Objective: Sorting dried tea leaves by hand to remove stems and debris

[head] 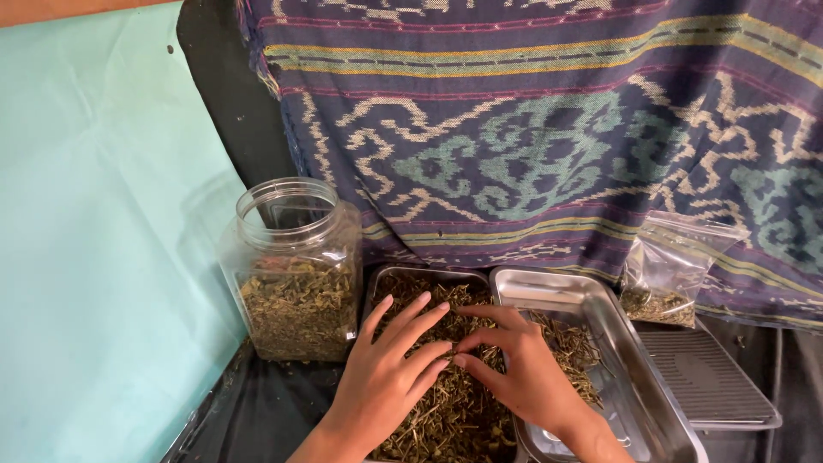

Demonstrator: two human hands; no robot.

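- Our left hand (390,364) lies flat with fingers spread on the heap of dried herbs (454,411), palm down, not gripping anything as far as we can see.
- Our right hand (514,364) is on the same heap, just beside the left, fingers loosely curled and spread. Its fingertips (461,360) nearly touch the left hand's fingertips. Whether a few stems are pinched under them we honestly can't tell.
- The herbs are brownish-green, twiggy stuff, filling a metal tray (390,279) at the near centre of the scene, right under both hands.
- A second metal tray (600,304) sits to the right, its rim overlapping the first one and tilted a bit. It looks mostly bare and shiny, with some herbs spilling toward its left edge.
- On the left stands a clear plastic jar (296,266), upright, no lid on it, about half full of the same sort of dried leaves. It's just beside the herb tray.
- At the far right a small clear plastic bag (673,266) leans against the cloth, with a little dried herb in the bottom.
- Near right, a flat grey ribbed lid or tray (707,381) lies next to the shiny tray.
- Behind everything hangs a purple woven cloth (549,129) with teal and cream patterns, and a turquoise sheet (103,257) covers the left side.
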